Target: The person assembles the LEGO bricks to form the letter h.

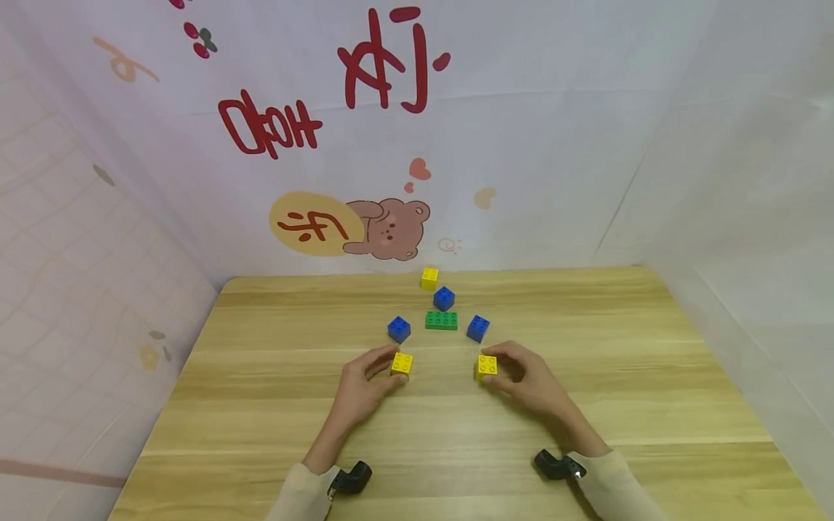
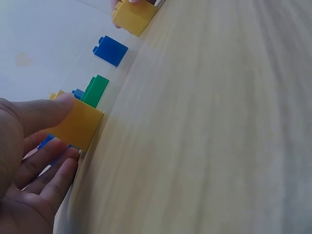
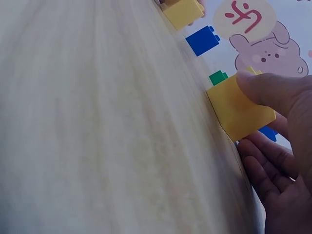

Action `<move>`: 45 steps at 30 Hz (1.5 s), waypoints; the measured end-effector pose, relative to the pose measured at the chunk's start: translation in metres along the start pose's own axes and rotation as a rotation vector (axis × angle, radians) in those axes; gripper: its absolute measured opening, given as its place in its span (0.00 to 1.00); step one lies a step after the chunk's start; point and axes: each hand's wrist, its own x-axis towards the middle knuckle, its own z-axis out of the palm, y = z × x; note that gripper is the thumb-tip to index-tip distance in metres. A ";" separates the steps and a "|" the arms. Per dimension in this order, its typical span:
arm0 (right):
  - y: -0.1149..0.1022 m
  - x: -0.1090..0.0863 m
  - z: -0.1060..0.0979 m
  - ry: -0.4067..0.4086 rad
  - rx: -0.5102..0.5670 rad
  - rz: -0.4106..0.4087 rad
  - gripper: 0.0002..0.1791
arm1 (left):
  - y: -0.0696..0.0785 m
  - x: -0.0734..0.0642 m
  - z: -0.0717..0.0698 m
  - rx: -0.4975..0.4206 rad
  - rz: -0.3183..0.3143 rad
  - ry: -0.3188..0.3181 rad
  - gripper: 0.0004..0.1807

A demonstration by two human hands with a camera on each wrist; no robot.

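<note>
The left grip (image 1: 362, 385) is closed to a pinch on a yellow block (image 1: 402, 363) by its sides, maybe to leave the bumpy top bare. The right grip (image 1: 536, 381) pinches another yellow block (image 1: 486, 367) likewise. A green block (image 1: 441, 325) sits beyond, between both grips, perhaps for easy reach.

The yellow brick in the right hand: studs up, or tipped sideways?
Studs up: the head view shows four studs on top of that yellow brick.
</note>
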 end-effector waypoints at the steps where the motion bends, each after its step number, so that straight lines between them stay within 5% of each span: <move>1: 0.000 0.000 0.000 0.001 -0.003 -0.009 0.22 | 0.000 0.000 0.000 -0.002 -0.002 -0.003 0.31; 32: -0.008 0.007 0.008 0.029 0.004 0.022 0.21 | -0.005 0.007 0.019 -0.089 0.029 0.012 0.27; 45: -0.011 0.012 0.014 0.035 0.014 0.019 0.22 | -0.005 0.009 0.028 -0.079 -0.005 0.025 0.28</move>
